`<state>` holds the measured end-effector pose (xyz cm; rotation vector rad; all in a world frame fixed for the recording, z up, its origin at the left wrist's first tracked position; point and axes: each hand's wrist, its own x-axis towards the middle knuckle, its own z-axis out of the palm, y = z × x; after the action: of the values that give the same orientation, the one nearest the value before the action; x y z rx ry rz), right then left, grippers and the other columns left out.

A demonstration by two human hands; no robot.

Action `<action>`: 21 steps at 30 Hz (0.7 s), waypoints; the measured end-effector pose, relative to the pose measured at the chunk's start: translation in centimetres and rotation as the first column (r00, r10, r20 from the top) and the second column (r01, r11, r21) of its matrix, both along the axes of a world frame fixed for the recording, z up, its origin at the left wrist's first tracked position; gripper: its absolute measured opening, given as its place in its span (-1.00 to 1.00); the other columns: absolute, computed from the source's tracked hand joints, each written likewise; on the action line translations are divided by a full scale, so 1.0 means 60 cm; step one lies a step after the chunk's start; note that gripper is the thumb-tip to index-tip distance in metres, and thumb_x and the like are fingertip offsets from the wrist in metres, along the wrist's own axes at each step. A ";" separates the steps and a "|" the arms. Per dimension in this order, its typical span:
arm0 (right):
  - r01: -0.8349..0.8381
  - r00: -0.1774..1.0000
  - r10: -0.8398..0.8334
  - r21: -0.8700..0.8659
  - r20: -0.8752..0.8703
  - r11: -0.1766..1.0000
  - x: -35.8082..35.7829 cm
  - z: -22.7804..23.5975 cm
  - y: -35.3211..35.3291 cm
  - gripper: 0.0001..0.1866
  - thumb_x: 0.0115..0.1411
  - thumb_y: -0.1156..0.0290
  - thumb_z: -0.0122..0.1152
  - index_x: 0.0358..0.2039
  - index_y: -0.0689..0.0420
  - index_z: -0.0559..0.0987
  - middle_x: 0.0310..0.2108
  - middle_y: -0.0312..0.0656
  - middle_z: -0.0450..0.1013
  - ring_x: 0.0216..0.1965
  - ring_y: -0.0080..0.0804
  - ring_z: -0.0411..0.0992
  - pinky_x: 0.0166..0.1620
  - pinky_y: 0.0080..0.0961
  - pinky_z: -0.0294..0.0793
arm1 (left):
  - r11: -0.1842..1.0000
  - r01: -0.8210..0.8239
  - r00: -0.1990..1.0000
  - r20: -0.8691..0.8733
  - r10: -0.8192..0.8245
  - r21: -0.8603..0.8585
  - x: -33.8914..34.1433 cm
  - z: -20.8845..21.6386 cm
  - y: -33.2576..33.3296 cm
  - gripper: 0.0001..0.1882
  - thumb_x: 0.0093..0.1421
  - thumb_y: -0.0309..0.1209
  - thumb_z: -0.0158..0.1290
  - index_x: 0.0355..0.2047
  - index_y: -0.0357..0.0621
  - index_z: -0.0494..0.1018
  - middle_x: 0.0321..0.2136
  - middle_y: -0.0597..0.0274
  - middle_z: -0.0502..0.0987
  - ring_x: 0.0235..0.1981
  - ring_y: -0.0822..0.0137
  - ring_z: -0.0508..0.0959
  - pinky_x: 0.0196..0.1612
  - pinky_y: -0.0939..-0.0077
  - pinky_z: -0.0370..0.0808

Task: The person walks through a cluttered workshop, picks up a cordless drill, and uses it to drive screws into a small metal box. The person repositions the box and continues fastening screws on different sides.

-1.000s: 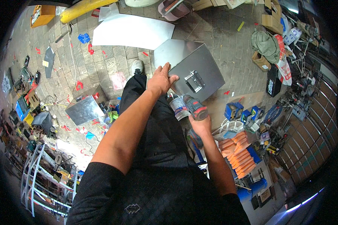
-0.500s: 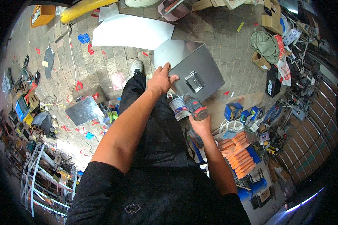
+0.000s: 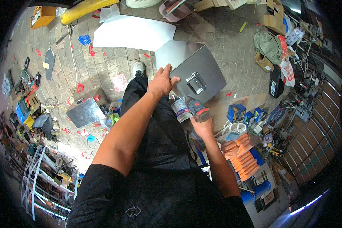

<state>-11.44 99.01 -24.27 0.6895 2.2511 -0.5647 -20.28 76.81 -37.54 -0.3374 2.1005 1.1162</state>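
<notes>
The sheet-metal box (image 3: pixel 195 74) stands on the paved floor straight ahead of the person, just past the toe of the white shoe (image 3: pixel 137 68). It is a plain grey, brushed-steel box with folded edges. Its long axis runs from the near left, by the hand, to the far right. A silver latch or handle plate (image 3: pixel 197 82) sits on the face turned toward the camera, a little toward the near edge.

The left hand (image 3: pixel 162 81) is the nearer of the 2: it lies flat on the box's near left corner, fingers spread wide and pressing down on the metal. The right hand (image 3: pixel 202 126) is lower and to the right, apart from the box, and is closed around the grip of a cordless drill (image 3: pixel 195 110) with a red and dark body. The drill's nose points up toward the latch side of the box and ends just short of its near edge. A can-like container with a pale label (image 3: pixel 179 109) stands just beside the drill, between it and the person's dark trouser leg.

Farther out, a large white sheet (image 3: pixel 133 34) lies on the floor beyond the box, touching or overlapping its far corner. A smaller cut piece of shiny sheet metal (image 3: pixel 86 112) lies well off to the left among red scraps. To the right are blue boxes (image 3: pixel 236 113) and a row of orange packets (image 3: pixel 241 154). A yellow pipe (image 3: pixel 85 8) crosses the top left.
</notes>
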 end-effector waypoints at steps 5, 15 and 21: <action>-0.034 0.999 0.034 -0.001 -0.021 0.999 0.002 0.000 0.000 -0.56 0.00 0.20 0.51 -0.20 0.25 0.66 -0.22 0.12 0.63 -0.13 0.07 0.62 -0.04 -0.13 0.58 | 1.000 -0.009 1.000 0.007 0.009 -0.001 0.001 0.000 0.002 -0.15 0.26 0.16 0.12 0.41 0.06 0.12 0.23 -0.13 0.36 0.30 -0.15 0.36 0.26 0.00 0.40; -0.025 1.000 0.025 -0.037 0.015 0.999 -0.003 0.002 0.000 -0.53 0.04 0.17 0.47 -0.13 0.25 0.65 -0.13 0.16 0.61 -0.04 0.11 0.58 0.02 -0.12 0.55 | 1.000 -0.017 1.000 0.005 0.017 0.000 0.001 0.003 0.004 -0.16 0.27 0.15 0.12 0.41 0.06 0.13 0.20 -0.13 0.37 0.29 -0.15 0.37 0.25 0.02 0.41; -0.043 0.998 0.043 0.002 0.045 0.999 0.003 -0.002 0.003 -0.49 0.04 0.16 0.49 -0.11 0.26 0.63 -0.12 0.19 0.60 -0.03 0.13 0.57 0.05 -0.11 0.55 | 1.000 -0.019 1.000 -0.006 0.019 0.008 0.002 0.001 0.002 -0.17 0.28 0.14 0.12 0.41 0.04 0.13 0.18 -0.14 0.38 0.28 -0.16 0.37 0.24 0.01 0.41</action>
<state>-11.29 99.21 -24.37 0.6473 2.2201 -0.5198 -20.18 76.95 -37.46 -0.3515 2.1014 1.1374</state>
